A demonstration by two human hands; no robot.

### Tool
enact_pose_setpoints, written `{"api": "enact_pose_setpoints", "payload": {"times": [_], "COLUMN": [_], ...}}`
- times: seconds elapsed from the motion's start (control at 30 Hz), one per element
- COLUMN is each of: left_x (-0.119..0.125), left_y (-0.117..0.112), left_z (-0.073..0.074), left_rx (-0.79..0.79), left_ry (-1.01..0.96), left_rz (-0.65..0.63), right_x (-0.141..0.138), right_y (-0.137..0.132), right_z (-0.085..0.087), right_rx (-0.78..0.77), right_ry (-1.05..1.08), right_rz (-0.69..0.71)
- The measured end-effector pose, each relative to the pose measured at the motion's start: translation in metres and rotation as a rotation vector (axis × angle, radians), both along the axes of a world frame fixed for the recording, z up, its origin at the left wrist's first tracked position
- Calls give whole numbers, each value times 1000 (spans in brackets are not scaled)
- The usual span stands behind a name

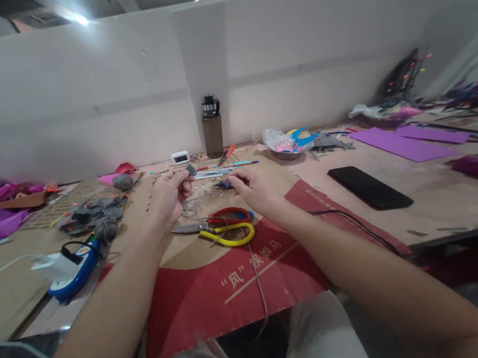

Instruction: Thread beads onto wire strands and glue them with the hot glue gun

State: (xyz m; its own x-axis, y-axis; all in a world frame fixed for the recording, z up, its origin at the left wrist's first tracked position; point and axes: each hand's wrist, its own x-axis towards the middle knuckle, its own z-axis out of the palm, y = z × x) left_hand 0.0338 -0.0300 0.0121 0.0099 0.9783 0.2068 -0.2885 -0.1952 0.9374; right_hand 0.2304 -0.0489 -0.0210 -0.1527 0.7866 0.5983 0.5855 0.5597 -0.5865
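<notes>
My left hand [173, 193] is closed, pinching a small fuzzy grey piece [191, 170] between thumb and fingertips. To its right, my right hand [251, 186] closes around a small dark tool with a narrow tip [224, 185], pointing left; its exact kind is hard to make out. Both hands hover over the cardboard, a little apart. Below them lie scissors [229, 234] with one red and one yellow handle, blades toward the left. A grey strand of yarn [259, 285] runs from near the scissors over the cardboard's front edge.
Red-printed cardboard [186, 309] covers the work area. A bottle [213, 132] and small white digital clock [180, 158] stand behind. Left are grey yarn pieces [89, 215] and a blue power strip [75, 274]; right, a black phone [368, 186], purple sheets [405, 142] and a black cable [359, 225].
</notes>
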Motion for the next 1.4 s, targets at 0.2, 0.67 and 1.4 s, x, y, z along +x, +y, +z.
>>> {"api": "enact_pose_setpoints", "payload": {"times": [0.2,0.67,1.4], "left_x": [-6,-13,-9], "left_y": [4,8,7], "left_z": [1,3,-5], "left_rx": [26,30,17], "left_ry": [-36,-40,26], "left_rz": [25,156,81], "right_x": [4,-15,-15], "right_y": [-3,-11,15], "right_z": [3,-13,-17], "right_rx": [-36,-153,29], "right_ry": [-129,-562,-249], "right_rz": [65,402,24]}}
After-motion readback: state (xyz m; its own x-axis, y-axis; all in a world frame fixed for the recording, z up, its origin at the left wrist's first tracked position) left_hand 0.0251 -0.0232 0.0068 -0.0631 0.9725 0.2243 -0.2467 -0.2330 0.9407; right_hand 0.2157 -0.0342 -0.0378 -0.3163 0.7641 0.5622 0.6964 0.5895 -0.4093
